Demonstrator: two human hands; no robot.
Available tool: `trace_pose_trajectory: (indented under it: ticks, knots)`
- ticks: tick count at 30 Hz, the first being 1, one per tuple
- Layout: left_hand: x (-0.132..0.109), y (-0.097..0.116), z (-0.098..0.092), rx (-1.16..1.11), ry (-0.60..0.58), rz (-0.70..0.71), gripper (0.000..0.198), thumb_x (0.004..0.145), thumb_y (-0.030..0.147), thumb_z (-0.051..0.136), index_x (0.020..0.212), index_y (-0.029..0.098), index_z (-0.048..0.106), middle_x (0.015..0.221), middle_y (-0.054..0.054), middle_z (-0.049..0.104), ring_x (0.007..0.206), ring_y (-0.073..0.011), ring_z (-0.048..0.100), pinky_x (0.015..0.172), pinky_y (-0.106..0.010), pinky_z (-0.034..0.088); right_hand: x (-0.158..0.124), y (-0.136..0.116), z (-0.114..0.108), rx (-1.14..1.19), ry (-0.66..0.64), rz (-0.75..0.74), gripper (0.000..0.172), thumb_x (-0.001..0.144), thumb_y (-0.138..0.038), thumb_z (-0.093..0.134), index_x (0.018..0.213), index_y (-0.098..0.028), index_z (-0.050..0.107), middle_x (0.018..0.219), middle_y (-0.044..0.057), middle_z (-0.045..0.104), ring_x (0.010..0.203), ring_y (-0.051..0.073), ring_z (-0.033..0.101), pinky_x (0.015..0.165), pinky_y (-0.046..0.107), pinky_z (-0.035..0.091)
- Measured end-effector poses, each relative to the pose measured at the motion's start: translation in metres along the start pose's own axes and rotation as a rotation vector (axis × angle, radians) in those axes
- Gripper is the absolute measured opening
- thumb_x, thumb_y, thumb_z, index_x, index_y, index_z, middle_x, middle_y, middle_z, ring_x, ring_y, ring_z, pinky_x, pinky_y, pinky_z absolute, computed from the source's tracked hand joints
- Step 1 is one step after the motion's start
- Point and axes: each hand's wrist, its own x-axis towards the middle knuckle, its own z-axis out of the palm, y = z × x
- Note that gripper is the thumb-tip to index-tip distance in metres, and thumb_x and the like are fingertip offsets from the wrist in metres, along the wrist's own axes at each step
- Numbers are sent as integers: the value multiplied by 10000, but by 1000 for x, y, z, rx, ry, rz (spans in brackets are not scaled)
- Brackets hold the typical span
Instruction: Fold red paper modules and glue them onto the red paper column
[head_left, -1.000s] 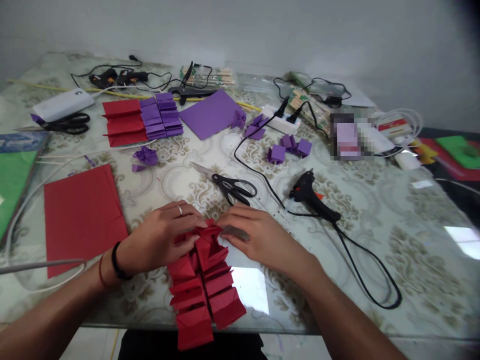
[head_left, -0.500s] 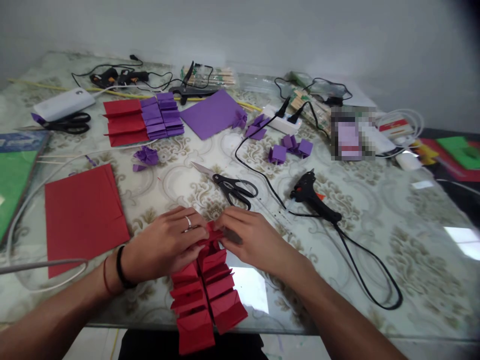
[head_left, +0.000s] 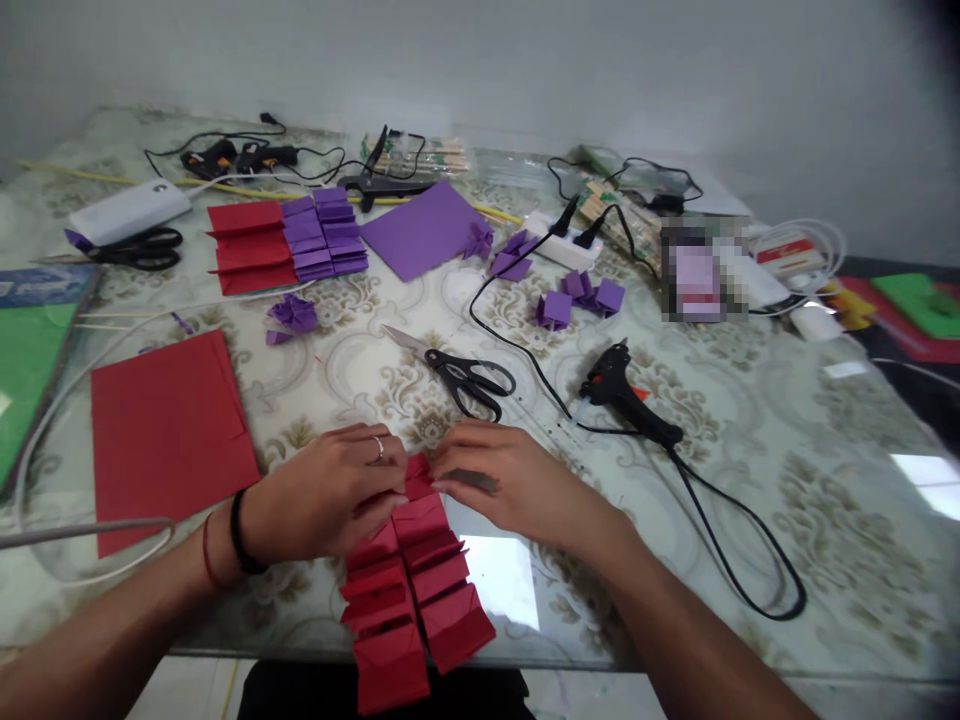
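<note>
A pleated red paper strip (head_left: 442, 585), creased and slit lengthwise along the middle, lies before me with its near end reaching over the table edge. My left hand (head_left: 349, 485), with a ring on it, pinches the left side of the strip's far end. On the opposite side of that end, my right hand (head_left: 499, 475) grips the paper between thumb and fingers. The fingertips partly hide the fold between them. Just beyond my hands lie black-handled scissors (head_left: 457, 372), blades pointing left.
Red sheets (head_left: 172, 435) lie to the left, a black glue gun (head_left: 630, 390) with a looped cord to the right. Farther back are pleated red and purple paper (head_left: 289, 240), a purple sheet (head_left: 424, 230), small purple folded pieces (head_left: 553, 308) and a white power strip (head_left: 562, 240).
Both hands have drawn slightly toward me at the strip's far end. The folds just below my fingers now lie flatter and show more.
</note>
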Motion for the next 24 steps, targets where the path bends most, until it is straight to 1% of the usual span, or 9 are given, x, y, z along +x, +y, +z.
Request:
trace_pose_trajectory:
  ticks: [4, 8, 11, 13, 15, 19, 21, 24]
  knots:
    - [-2, -2, 5, 44, -9, -38, 169, 993, 78, 598, 870, 176, 661, 940, -49, 724, 894, -189, 671, 863, -313, 531, 0, 3, 7, -29, 12, -19, 59, 984, -153, 733, 947, -186, 764, 920, 33, 760, 881, 185, 709, 827, 310, 557]
    - [-1, -2, 8, 90, -9, -66, 142, 978, 94, 623, 873, 178, 669, 962, -55, 730, 934, -210, 678, 904, -345, 533, 1, 4, 13, -73, 33, -17, 78, 951, -129, 762, 918, -198, 746, 891, 17, 739, 867, 182, 696, 825, 305, 543]
    - [-2, -3, 10, 130, 7, -64, 106, 955, 99, 648, 980, 186, 703, 1001, -54, 744, 974, -229, 687, 947, -384, 523, 2, 4, 15, -94, 38, -4, 98, 931, -122, 776, 903, -199, 723, 878, 11, 731, 869, 186, 692, 830, 310, 539]
    - [-4, -5, 12, 143, 19, -53, 165, 957, 118, 657, 1095, 192, 711, 1027, -51, 751, 986, -230, 690, 950, -392, 517, 2, 3, 16, -110, 45, 12, 99, 927, -132, 781, 908, -197, 709, 875, 14, 725, 862, 190, 687, 815, 310, 539]
    - [-5, -6, 13, 148, 38, -36, 188, 967, 144, 660, 1139, 200, 714, 1047, -48, 759, 991, -226, 693, 946, -388, 513, 2, 4, 16, -123, 53, 18, 91, 931, -141, 778, 919, -196, 706, 877, 19, 723, 852, 193, 684, 798, 307, 542]
    - [-6, -7, 13, 160, 47, -24, 161, 966, 162, 678, 1102, 214, 748, 1084, -41, 773, 1018, -225, 703, 969, -390, 498, 1, 8, 17, -110, 54, -22, 54, 947, -146, 772, 961, -194, 752, 896, 26, 742, 866, 196, 704, 797, 306, 555]
    - [-5, -7, 13, 170, 43, -26, 159, 956, 159, 694, 1088, 217, 762, 1078, -36, 777, 1007, -226, 706, 954, -391, 498, 1, 10, 17, -93, 60, -45, 64, 955, -145, 766, 992, -195, 780, 918, 30, 762, 878, 193, 716, 801, 303, 565]
    - [-5, -6, 12, 182, 45, -7, 114, 959, 143, 697, 1010, 216, 768, 1042, -25, 786, 984, -215, 709, 919, -384, 492, 0, 10, 17, -129, 67, -84, 83, 966, -149, 754, 1002, -202, 808, 936, 36, 792, 875, 192, 721, 817, 314, 575]
